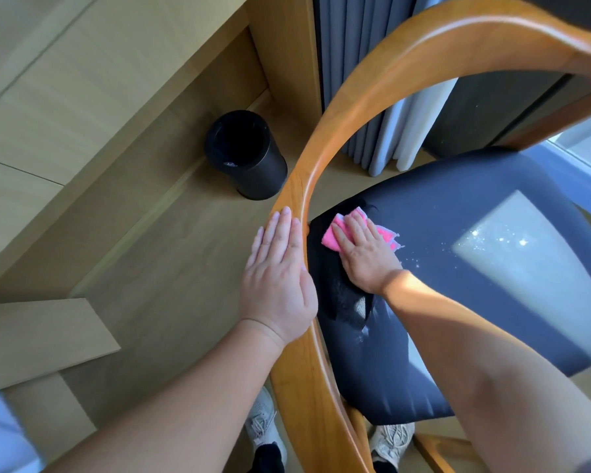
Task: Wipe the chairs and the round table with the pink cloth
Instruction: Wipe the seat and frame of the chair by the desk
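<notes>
Head view, looking down onto one chair. Left hand [277, 271]: flat, fingers straight and together, palm resting on the curved wooden rail [338, 107] of the chair; grasping nothing, thumb side not clearly seen. Right hand [365, 254]: also flat, fingers extended, pressing the pink cloth [329, 237] down onto the dark blue seat cushion [458, 206]; the fingers are not curled round the cloth. The cloth lies crumpled under the palm near the seat's left rear corner, just beside the rail, with pink edges showing on both sides of the hand. A bright sunlit patch [526, 268] falls across the cushion to the right of the cloth, with pale specks visible on the fabric around it. A black cylindrical bin [249, 158] stands upright on the wood floor [151, 268], to the left of the chair and apart from it. Grey and white curtains [362, 63] hang behind the rail. Two light-coloured shoes [261, 425] show at the bottom edge, partly hidden by the chair frame.
</notes>
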